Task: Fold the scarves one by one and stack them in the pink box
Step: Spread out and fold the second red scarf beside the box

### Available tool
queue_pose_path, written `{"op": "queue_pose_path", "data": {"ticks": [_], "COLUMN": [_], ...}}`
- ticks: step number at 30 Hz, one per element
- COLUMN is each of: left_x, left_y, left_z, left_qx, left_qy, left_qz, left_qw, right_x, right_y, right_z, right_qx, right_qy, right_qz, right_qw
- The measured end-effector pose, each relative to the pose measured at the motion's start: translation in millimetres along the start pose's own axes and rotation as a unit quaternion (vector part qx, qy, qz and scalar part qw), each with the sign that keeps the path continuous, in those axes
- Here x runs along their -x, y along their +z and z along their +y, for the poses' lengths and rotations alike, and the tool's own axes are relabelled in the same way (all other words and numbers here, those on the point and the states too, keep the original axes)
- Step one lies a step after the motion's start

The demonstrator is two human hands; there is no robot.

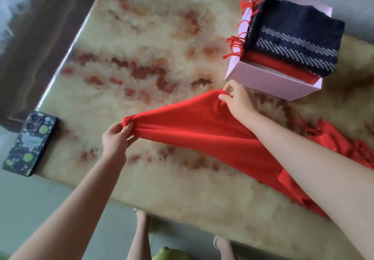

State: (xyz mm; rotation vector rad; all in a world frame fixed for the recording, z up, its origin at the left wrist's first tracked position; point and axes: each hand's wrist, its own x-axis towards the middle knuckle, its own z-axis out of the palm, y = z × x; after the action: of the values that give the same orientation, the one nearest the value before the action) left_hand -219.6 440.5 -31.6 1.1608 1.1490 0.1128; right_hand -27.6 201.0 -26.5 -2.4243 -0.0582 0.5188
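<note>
A red scarf (194, 126) lies stretched across the marbled table (141, 36). My left hand (116, 138) pinches one bunched corner of it at the left. Another corner is gripped by my right hand (236, 99), just in front of the pink box (269, 81). The scarf's far end with fringe (342, 144) trails off to the right, partly hidden under my right forearm. In the pink box a folded red scarf (283, 69) lies under a folded navy scarf with white stripes (293, 40). Red fringe (242, 34) hangs over the box's left wall.
A dark phone-sized box with green dots (30, 144) rests at the table's left edge. The table's near edge runs diagonally below my arms. My feet and a green object (168, 254) show on the floor below.
</note>
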Motion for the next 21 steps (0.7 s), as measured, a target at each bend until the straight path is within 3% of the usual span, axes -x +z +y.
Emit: {"op": "queue_pose_path", "data": {"ticks": [6, 9, 16, 21], "left_x": [-1.9, -15.2, -47.5, -58.0], "left_y": [-60.4, -97.2, -164.8, -196.4], "left_z": [12.0, 21.8, 40.0, 41.3], "left_qx": [0.145, 0.147, 0.135, 0.117], "left_qy": [-0.073, -0.051, 0.034, 0.052], "left_qz": [0.07, 0.096, 0.187, 0.176], "left_qw": [0.984, 0.983, 0.972, 0.976], "right_x": [-26.0, -31.8, -35.3, -44.9], "right_y": [40.0, 70.3, 137.9, 173.1], "right_z": [-103.1, -151.9, -244.5, -295.8], "right_qx": [0.035, 0.052, -0.046, -0.043], "right_qy": [-0.115, -0.155, -0.243, -0.278], "right_qz": [-0.009, -0.025, -0.051, -0.054], "right_qw": [0.993, 0.986, 0.968, 0.958]}}
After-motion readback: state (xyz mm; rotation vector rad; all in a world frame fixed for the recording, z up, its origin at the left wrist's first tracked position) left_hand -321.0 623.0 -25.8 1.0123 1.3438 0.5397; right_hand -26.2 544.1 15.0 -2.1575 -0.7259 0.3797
